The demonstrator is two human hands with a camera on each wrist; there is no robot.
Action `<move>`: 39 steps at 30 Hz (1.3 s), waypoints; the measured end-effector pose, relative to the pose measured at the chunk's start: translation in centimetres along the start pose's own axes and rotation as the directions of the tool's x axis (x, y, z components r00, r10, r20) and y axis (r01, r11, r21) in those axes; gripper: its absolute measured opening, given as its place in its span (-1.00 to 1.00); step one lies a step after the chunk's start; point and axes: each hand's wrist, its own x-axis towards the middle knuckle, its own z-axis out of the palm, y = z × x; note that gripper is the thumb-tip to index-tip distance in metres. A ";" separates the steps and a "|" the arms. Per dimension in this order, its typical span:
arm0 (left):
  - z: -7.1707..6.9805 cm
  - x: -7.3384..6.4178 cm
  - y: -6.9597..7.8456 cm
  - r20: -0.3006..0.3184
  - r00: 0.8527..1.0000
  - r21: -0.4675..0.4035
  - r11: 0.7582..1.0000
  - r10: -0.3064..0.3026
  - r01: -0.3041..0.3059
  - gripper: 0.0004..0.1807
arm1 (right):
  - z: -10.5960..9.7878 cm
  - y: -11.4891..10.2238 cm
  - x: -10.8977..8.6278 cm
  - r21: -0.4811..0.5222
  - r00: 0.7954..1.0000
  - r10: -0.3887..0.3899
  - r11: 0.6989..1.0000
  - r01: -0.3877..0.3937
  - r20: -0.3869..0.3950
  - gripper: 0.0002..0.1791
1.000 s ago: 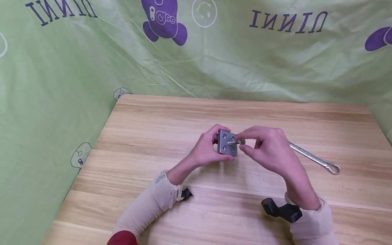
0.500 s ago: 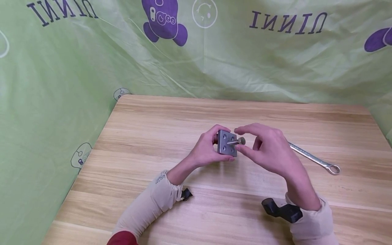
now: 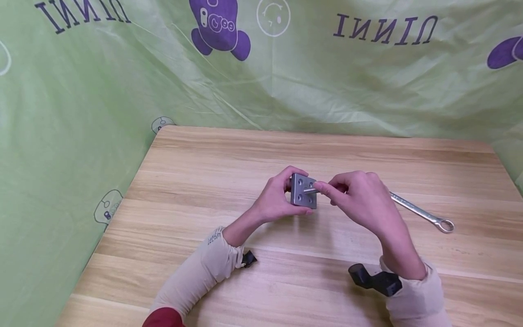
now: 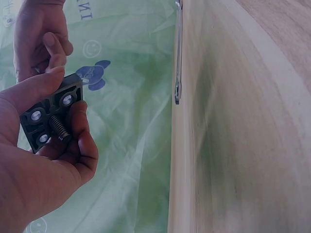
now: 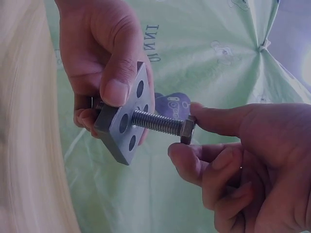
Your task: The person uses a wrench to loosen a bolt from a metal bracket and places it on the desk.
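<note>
My left hand (image 3: pixel 274 199) grips a square grey plate (image 3: pixel 304 201) by its edges, above the table. A hex-head bolt (image 5: pixel 163 123) runs through the plate's middle, and a good length of thread shows on the head side. Thumb and index finger of my right hand (image 3: pixel 363 200) pinch the hex head, which those fingers hide in the head view. On the plate's ribbed back, in the left wrist view, the bolt's threaded end (image 4: pixel 60 128) sticks out among round corner holes.
A steel wrench (image 3: pixel 421 211) lies on the wooden table (image 3: pixel 229 154), right of my right hand and partly behind it. A black wrist-worn device (image 3: pixel 375 280) sits at my right sleeve, a smaller black piece (image 3: pixel 249 259) at the left. Green printed cloth (image 3: pixel 347 91) hangs behind.
My right fingers spread off the bolt head half a second ago. Now they pinch it, with the thumb turned higher and the knuckles rolled. Left hand and plate stay in place.
</note>
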 end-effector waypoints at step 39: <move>-0.1 0.0 -0.1 -0.002 1.000 -0.009 1.000 -0.009 0.009 -0.21 | 0.1 0.0 -0.1 0.000 0.993 -0.057 0.998 0.058 -0.099 -0.62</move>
